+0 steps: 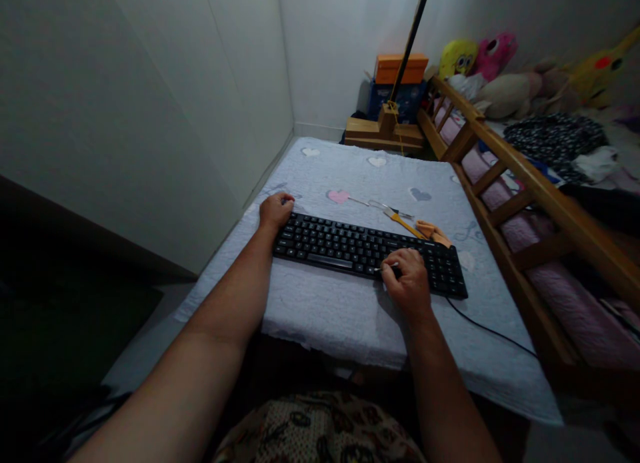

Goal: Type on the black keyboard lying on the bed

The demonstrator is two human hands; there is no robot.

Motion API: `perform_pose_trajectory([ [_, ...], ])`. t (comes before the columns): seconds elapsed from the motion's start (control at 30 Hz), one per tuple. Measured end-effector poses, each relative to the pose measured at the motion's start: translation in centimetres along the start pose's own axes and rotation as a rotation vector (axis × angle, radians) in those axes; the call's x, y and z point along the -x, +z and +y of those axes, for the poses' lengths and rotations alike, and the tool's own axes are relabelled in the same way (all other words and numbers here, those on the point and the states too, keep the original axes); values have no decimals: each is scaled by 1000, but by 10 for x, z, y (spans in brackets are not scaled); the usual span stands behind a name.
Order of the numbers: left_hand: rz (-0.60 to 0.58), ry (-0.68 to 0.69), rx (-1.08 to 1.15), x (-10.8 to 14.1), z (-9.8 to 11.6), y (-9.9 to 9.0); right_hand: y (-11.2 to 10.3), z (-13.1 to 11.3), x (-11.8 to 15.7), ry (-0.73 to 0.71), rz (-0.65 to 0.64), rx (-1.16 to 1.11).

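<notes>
The black keyboard (330,243) lies across the middle of the pale cloth cover (325,303), and the two hands are well apart: the left hand (276,210) is curled at its far left corner, though I cannot tell if it grips the edge, while the right hand (409,280) pinches a thin pale stick (393,266) over the keys right of the space bar. For good control, I think the stick wants a light, low pinch with small strokes between keys, with the left side steadied and the cable (490,328) at near right left slack.
</notes>
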State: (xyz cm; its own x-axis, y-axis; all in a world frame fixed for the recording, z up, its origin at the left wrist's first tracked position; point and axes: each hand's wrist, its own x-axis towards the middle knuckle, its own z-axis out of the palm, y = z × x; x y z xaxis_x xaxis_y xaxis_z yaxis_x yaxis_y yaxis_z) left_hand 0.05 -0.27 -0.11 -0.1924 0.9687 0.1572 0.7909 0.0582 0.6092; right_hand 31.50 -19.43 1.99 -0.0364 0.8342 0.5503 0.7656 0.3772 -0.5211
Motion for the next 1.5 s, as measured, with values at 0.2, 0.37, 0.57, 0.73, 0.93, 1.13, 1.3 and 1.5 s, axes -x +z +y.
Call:
perform_pose_trajectory([
  [0.2,-7,-7,-15,0,0,0,-2,-2,-1,-14,-17,-24],
  [0.37,-9,-4,-14,0,0,0,-2,-2,-1,-27,-26,-34],
  [0.57,-16,-4,-16,1,1,-1,-2,-1,-1,-40,-39,-31],
  [0.73,-18,-11,-19,1,2,-2,-2,0,-1,-18,-32,-16],
  [0.93,-21,-9,-22,2,3,-2,-2,1,0,14,-26,6],
  [1.13,-22,-8,-8,2,2,-2,-1,1,0,14,-4,20],
  [1.3,-15,0,8,1,0,-1,-1,2,0,1,-10,12],
  [1.5,-17,1,-5,1,0,-1,-2,2,0,0,-19,-4],
])
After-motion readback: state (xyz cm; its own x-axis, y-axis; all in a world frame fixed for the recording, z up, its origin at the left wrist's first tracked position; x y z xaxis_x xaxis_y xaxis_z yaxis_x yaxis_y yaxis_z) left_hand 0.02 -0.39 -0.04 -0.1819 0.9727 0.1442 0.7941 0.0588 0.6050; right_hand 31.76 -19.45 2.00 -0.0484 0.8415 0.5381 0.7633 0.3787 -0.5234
